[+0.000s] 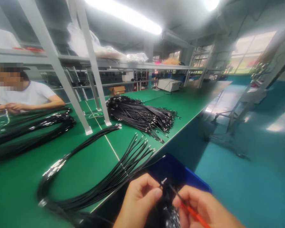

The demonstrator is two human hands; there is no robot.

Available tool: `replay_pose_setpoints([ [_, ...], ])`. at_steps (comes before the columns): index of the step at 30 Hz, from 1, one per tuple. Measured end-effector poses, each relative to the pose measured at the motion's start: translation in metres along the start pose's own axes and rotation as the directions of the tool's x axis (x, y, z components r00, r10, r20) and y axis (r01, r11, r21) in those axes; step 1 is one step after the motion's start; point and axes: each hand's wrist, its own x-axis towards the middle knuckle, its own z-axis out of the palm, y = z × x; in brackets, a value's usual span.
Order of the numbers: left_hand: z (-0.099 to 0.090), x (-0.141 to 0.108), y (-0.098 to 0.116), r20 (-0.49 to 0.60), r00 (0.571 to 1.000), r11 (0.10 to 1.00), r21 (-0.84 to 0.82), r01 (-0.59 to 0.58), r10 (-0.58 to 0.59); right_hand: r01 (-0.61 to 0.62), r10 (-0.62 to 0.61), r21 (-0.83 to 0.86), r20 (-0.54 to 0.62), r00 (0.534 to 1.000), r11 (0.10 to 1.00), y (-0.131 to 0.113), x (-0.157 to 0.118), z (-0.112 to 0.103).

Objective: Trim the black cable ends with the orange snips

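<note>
My left hand [143,196] is closed in a pinch on a thin black cable, whose pale metal-looking tip [164,181] sticks out past the thumb and forefinger. In my right hand [197,202] is a red-handled tool [197,217] with a thin dark shaft. The shaft points up and left toward the cable tip, with a small gap between them. The tool's exact kind is unclear. Beside my hands, a bundle of black cables [95,198] curves over the green table, its tips fanned out near the edge. Below the hands sits a blue bin [197,180].
A large pile of black cables [137,112] lies farther back on the green tabletop [68,180]. Metal shelf posts [95,72] stand on the table. At the left, a co-worker [38,95] handles a pale strand behind more coiled cables [49,123]. A wheeled metal frame [230,126] stands at right.
</note>
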Motion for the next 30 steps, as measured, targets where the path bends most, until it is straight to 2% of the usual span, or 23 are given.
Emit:
replay_pose_setpoints([
  [1,0.009,0.000,-0.005,-0.003,1.000,0.984,0.176,-0.011,0.012,0.056,-0.055,0.021,-0.013,0.998,0.998,0.003,0.000,-0.005],
  [2,0.018,0.000,-0.010,0.025,0.999,0.913,0.406,-0.042,0.035,0.106,-0.103,0.042,-0.061,0.993,0.993,0.006,0.000,-0.011],
  [5,0.033,-0.003,-0.027,0.111,0.993,0.803,0.589,-0.090,0.029,0.180,-0.163,0.045,-0.250,0.955,0.983,0.015,0.003,-0.023],
  [6,0.031,-0.003,-0.031,0.088,0.996,0.764,0.640,-0.075,0.024,0.190,-0.170,0.039,-0.289,0.942,0.981,0.017,0.005,-0.024],
  [8,0.017,-0.002,-0.037,-0.033,0.999,0.650,0.760,0.011,0.023,0.215,-0.192,0.035,-0.323,0.927,0.976,0.019,0.007,-0.023],
  [9,0.006,-0.001,-0.039,-0.111,0.993,0.578,0.813,0.073,0.030,0.226,-0.201,0.037,-0.332,0.922,0.973,0.018,0.008,-0.020],
  [11,-0.017,0.003,-0.040,-0.200,0.979,0.436,0.886,0.160,0.047,0.239,-0.207,0.046,-0.354,0.912,0.970,0.013,0.008,-0.012],
  [13,-0.034,0.007,-0.041,-0.224,0.973,0.324,0.926,0.193,0.062,0.232,-0.191,0.059,-0.396,0.898,0.971,0.005,0.008,-0.003],
  [15,-0.044,0.010,-0.042,-0.215,0.974,0.249,0.949,0.191,0.073,0.223,-0.171,0.063,-0.452,0.875,0.973,-0.002,0.007,0.003],
  [18,-0.052,0.011,-0.044,-0.188,0.979,0.201,0.965,0.169,0.077,0.200,-0.136,0.073,-0.510,0.849,0.977,-0.010,0.004,0.004],
  [21,-0.064,0.010,-0.044,-0.162,0.985,0.213,0.966,0.145,0.063,0.180,-0.093,0.119,-0.519,0.850,0.977,-0.009,0.001,-0.004],
  [25,-0.079,0.008,-0.036,-0.173,0.982,0.238,0.959,0.152,0.070,0.268,-0.130,0.174,-0.556,0.821,0.948,0.000,0.002,-0.014],
  [27,-0.075,0.012,-0.029,-0.160,0.984,0.236,0.962,0.136,0.084,0.311,-0.138,0.212,-0.576,0.806,0.927,0.002,0.006,-0.014],
  [30,-0.051,0.028,-0.021,-0.062,0.994,0.231,0.972,0.040,0.092,0.398,-0.154,0.277,-0.619,0.770,0.875,-0.003,0.011,-0.006],
])
